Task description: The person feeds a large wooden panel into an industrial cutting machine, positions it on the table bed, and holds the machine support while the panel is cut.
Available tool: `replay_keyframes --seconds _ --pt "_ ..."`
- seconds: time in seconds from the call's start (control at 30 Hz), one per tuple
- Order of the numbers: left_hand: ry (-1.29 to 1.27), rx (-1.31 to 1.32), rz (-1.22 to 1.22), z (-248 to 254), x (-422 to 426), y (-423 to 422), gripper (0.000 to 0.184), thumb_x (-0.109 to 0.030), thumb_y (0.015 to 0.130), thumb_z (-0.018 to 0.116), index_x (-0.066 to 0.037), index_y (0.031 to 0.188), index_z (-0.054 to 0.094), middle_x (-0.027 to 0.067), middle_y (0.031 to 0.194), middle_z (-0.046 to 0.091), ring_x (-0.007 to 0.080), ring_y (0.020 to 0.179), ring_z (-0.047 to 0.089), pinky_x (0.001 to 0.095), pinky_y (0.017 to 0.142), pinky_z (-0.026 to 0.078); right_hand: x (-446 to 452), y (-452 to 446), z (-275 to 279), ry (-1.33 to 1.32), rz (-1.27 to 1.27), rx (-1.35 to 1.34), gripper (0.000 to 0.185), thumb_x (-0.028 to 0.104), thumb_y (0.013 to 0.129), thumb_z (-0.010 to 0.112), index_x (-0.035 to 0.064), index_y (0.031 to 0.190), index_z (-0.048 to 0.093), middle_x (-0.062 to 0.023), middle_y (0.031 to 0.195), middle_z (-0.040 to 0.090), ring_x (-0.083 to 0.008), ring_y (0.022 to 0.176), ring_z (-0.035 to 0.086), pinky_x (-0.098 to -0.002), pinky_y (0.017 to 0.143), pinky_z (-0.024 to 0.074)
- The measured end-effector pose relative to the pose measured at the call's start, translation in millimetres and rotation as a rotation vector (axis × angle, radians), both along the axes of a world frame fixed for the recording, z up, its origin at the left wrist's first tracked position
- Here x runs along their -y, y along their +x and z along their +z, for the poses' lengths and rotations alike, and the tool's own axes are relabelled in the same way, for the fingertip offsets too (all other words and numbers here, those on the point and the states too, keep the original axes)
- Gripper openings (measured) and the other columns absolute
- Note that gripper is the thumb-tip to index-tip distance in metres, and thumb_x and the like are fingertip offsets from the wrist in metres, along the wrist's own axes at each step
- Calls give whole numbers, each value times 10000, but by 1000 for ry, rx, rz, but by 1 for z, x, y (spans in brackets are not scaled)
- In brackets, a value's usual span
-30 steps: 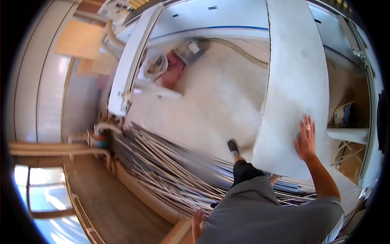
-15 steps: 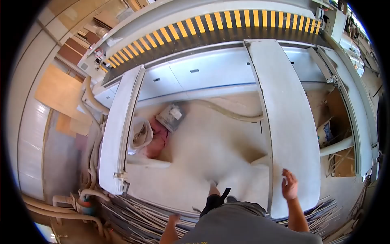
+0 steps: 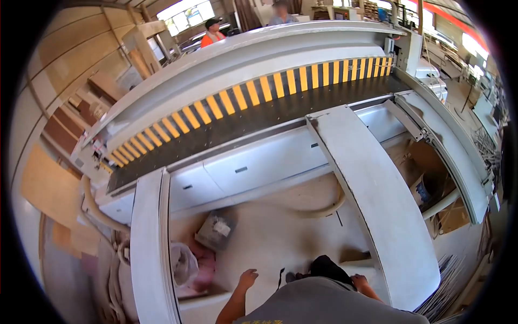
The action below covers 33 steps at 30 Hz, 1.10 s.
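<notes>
My left hand (image 3: 248,277) hangs in the gap between two white support tables, fingers loosely bent and nothing visible in them. Close to my body, my right hand (image 3: 360,281) is beside the inner edge of the right support table (image 3: 380,183); its fingers are partly hidden, and no held thing shows. The left support table (image 3: 147,243) lies further to my left. Both tables reach out from a long saw machine with a black bed (image 3: 259,109) and a yellow-and-black striped guard (image 3: 264,89).
On the floor between the tables are a dusty grey container (image 3: 217,231), a pinkish sack (image 3: 205,270) and a hose (image 3: 324,211). Thin strips (image 3: 445,286) lie at the right. Behind the machine are a person in orange (image 3: 212,35) and another person (image 3: 282,15).
The view has tilted up and turned, bringing two people behind the machine into sight. I have stepped further between the tables. My right hand has come down from above the right table toward my body.
</notes>
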<state>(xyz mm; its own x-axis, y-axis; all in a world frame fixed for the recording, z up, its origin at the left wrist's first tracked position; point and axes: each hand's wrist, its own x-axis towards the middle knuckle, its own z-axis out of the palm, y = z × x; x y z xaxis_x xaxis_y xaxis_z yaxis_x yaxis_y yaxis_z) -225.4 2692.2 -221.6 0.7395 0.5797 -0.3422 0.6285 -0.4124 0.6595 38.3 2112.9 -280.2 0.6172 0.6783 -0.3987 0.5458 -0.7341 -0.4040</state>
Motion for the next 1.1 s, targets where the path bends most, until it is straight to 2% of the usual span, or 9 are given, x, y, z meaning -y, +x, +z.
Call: replay_keyframes --seconds 0.07,0.13,0.27,0.43,0.47,0.57,0.67,0.87,1.1 --pt "-8 10 4 15 -53 64 392 -280 932 765 -57 1253 757 161 1033 798 273 973 771 390 907 591 4 12 -40 -38 54 -76 193 258 914 652 129 1006 763 -165 1035 753 -398 1058 722 -507 905 567" --pt "2 33 40 22 -89 124 373 -269 939 770 -58 1247 759 159 1072 795 273 991 769 386 910 588 -5 13 -74 7 -155 -139 159 227 859 668 118 947 743 -166 1026 767 -396 1038 723 -527 886 564" --pt "99 112 126 73 -134 233 348 -242 954 775 -48 1243 751 137 1085 794 248 979 760 373 903 584 -57 87 -137 39 -167 -144 192 203 923 629 91 1021 750 -187 1081 768 -390 1050 726 -528 882 560" --pt "55 285 68 101 -166 335 357 -238 958 776 -28 1243 735 108 1059 791 201 960 749 357 893 582 -220 237 -40 442 -605 -249 453 397 1075 595 11 1248 758 -212 1183 778 -336 1110 734 -433 990 548" --pt "44 306 70 88 -174 351 356 -233 958 776 -23 1242 732 105 1061 791 193 963 748 353 888 581 -255 264 47 431 -720 -417 474 395 1081 585 -3 1286 740 -223 1227 770 -335 1136 727 -420 1018 542" --pt "-9 372 78 92 -182 403 338 -192 956 762 -23 1246 729 111 1088 786 222 1008 744 373 924 574 -313 323 131 709 -668 -331 353 254 1044 632 38 1307 722 -214 1230 754 -368 1226 694 -434 1044 522" --pt "165 476 -29 113 -205 458 341 -126 947 738 -35 1275 716 139 1173 760 296 1107 712 423 993 553 -339 369 193 786 -497 68 329 64 968 683 5 1290 708 -221 1430 663 -394 1338 621 -436 1132 483" --pt "371 633 -97 122 -308 556 426 -49 919 729 -62 1341 676 186 1340 674 392 1273 601 480 1097 492 -355 421 201 507 -738 489 495 9 910 692 10 1400 622 -260 1693 363 -473 1514 413 -519 1230 382" --pt "361 592 -164 115 -440 649 441 -52 923 739 -58 1356 656 188 1384 639 407 1315 569 495 1142 458 -396 424 198 97 -1067 471 848 194 931 778 -6 1636 351 -255 1781 125 -441 1645 138 -576 1325 156"
